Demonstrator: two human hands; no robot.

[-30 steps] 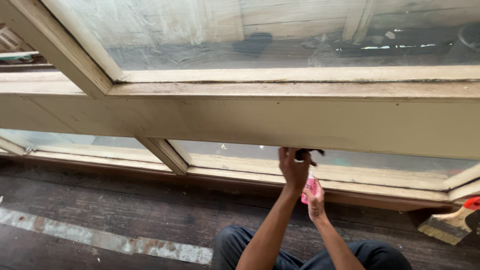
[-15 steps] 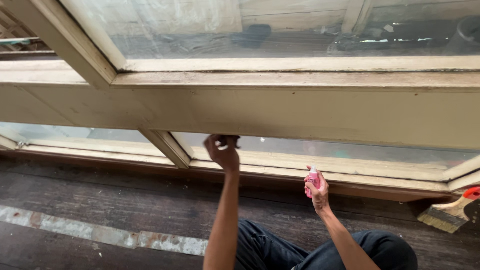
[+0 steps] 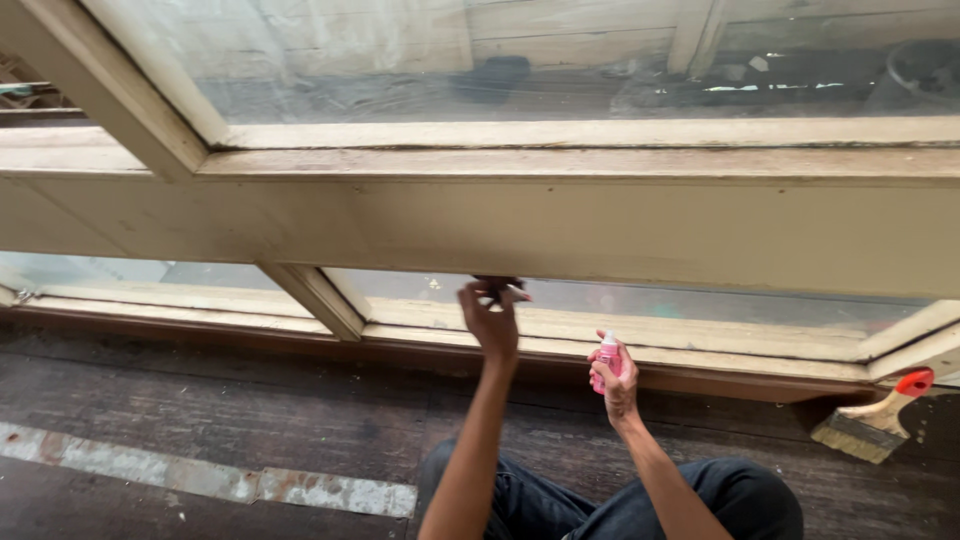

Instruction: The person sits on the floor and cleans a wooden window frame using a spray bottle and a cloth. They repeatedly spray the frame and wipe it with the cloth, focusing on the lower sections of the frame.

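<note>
Cloth [image 3: 497, 286], small and dark, is pinched in your left hand [image 3: 489, 322], fingers closed around it and pressed up against the lower glass pane [image 3: 700, 300] just under the wide cream crossbeam [image 3: 560, 235]; the raised arm seems placed so the rag meets the glass flat. Further right, your right hand [image 3: 617, 378] is wrapped around a small pink spray bottle [image 3: 607, 360], held upright with its white nozzle toward the pane, near the sill. At the far right a paintbrush [image 3: 872, 420] with a red-tipped wooden handle lies on the floor against the frame. You sit on dark, worn floorboards [image 3: 250, 410] crossed by a pale, rusty metal strip [image 3: 200, 480]. Both panes look dusty and smeared.
</note>
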